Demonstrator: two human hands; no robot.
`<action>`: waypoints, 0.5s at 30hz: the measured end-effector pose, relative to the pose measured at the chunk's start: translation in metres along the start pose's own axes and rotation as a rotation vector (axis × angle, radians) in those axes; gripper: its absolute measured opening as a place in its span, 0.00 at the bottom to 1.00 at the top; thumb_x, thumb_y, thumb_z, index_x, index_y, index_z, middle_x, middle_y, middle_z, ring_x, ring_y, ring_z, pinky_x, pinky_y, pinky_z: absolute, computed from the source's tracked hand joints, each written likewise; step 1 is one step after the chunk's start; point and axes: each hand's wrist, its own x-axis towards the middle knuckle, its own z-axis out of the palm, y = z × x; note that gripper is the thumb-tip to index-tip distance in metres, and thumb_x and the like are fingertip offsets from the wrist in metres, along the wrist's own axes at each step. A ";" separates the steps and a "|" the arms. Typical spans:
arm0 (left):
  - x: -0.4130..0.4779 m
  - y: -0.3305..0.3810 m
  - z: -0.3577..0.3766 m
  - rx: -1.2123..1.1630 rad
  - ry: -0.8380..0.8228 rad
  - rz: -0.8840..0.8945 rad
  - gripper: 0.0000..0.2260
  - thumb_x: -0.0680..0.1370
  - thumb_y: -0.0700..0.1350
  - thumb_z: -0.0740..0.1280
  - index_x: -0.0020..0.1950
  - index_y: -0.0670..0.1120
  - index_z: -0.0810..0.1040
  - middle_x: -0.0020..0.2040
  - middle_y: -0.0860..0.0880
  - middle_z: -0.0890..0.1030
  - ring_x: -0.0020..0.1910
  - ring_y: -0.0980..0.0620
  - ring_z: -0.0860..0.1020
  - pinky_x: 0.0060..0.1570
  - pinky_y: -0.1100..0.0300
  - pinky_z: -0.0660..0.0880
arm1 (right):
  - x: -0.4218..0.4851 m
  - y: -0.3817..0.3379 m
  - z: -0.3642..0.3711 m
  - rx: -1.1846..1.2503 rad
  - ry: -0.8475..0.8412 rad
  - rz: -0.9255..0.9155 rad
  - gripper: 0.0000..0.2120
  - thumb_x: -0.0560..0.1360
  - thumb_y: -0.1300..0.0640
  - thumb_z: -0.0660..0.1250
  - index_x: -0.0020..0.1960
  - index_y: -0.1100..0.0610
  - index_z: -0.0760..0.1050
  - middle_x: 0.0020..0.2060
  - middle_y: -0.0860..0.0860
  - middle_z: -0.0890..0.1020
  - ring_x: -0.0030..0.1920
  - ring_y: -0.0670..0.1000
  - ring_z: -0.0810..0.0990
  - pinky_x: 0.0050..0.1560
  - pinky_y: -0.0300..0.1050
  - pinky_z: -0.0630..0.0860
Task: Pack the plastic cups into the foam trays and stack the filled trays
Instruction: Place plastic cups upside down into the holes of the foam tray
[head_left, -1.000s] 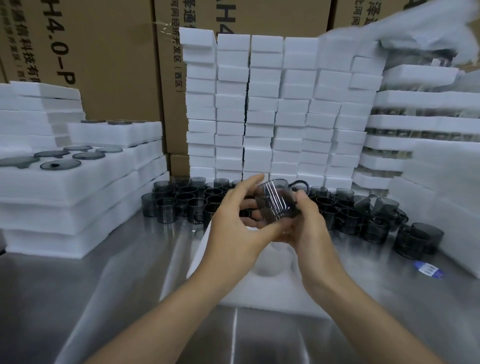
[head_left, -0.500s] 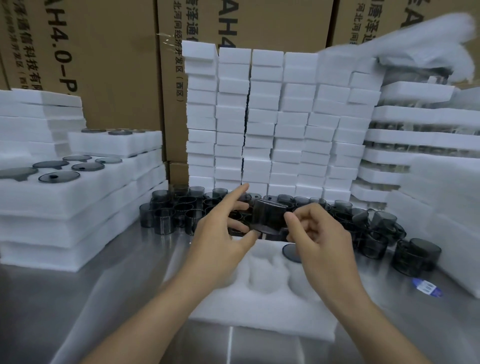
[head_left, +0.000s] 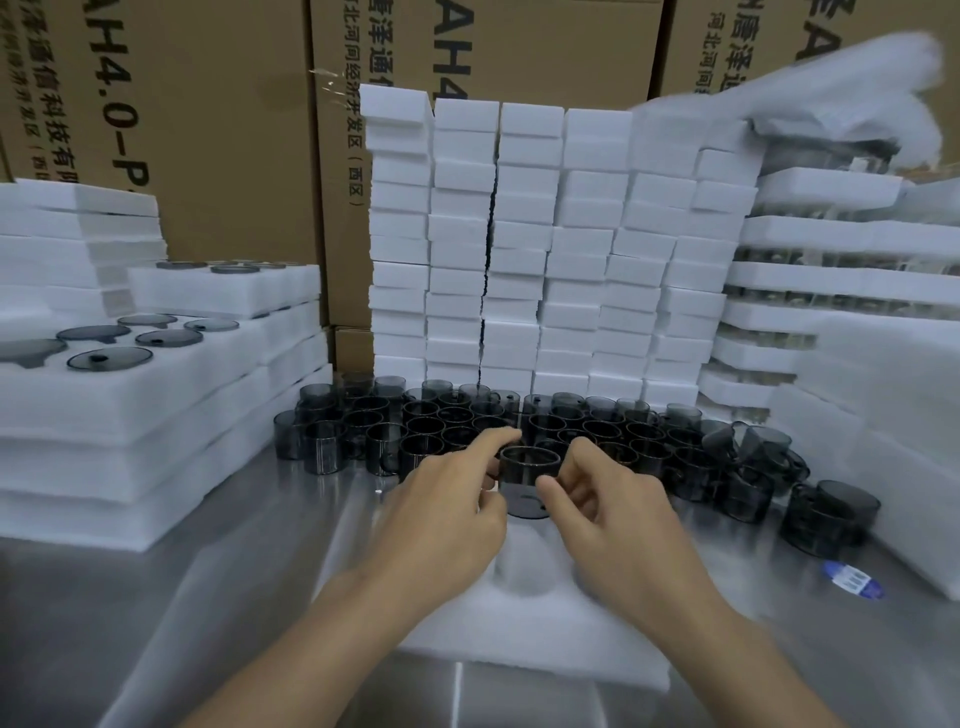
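A smoky grey plastic cup (head_left: 529, 480) stands upright at the far edge of a white foam tray (head_left: 519, 634) lying on the metal table. My left hand (head_left: 447, 514) pinches the cup's left side between forefinger and thumb. From the other side my right hand (head_left: 608, 514) holds it with curled fingers and thumb. The tray's round pockets below the hands show no cups; the hands hide part of the tray. Behind the tray, several loose grey cups (head_left: 457, 421) crowd the table.
Filled foam trays (head_left: 156, 395) with grey discs on top are stacked at the left. A wall of white foam blocks (head_left: 519, 234) stands behind the cups, with more filled trays (head_left: 831, 270) at the right. Cardboard boxes (head_left: 208, 130) close the back. A blue label (head_left: 852, 579) lies at the right.
The cup has come down from chest height, turned upright, and now sits at the tray's far edge. Both hands followed it down and forward.
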 end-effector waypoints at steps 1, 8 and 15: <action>0.000 0.000 0.000 0.025 -0.003 -0.018 0.28 0.81 0.44 0.62 0.76 0.69 0.67 0.63 0.60 0.82 0.62 0.57 0.80 0.60 0.49 0.80 | 0.000 0.000 0.000 -0.015 -0.016 -0.009 0.13 0.81 0.42 0.66 0.43 0.46 0.68 0.36 0.42 0.80 0.36 0.48 0.78 0.40 0.55 0.79; 0.000 0.001 0.000 0.029 0.001 -0.077 0.26 0.80 0.43 0.63 0.73 0.68 0.69 0.62 0.61 0.83 0.50 0.60 0.80 0.47 0.56 0.75 | -0.001 -0.003 -0.001 -0.049 -0.066 -0.029 0.13 0.80 0.42 0.65 0.43 0.49 0.68 0.35 0.46 0.78 0.36 0.49 0.75 0.39 0.55 0.78; 0.000 -0.001 0.001 0.024 -0.011 -0.083 0.28 0.80 0.42 0.63 0.74 0.68 0.68 0.63 0.60 0.81 0.60 0.57 0.78 0.53 0.53 0.74 | -0.001 -0.003 -0.001 -0.175 -0.102 -0.019 0.13 0.78 0.40 0.66 0.45 0.48 0.68 0.40 0.37 0.79 0.38 0.45 0.77 0.36 0.47 0.74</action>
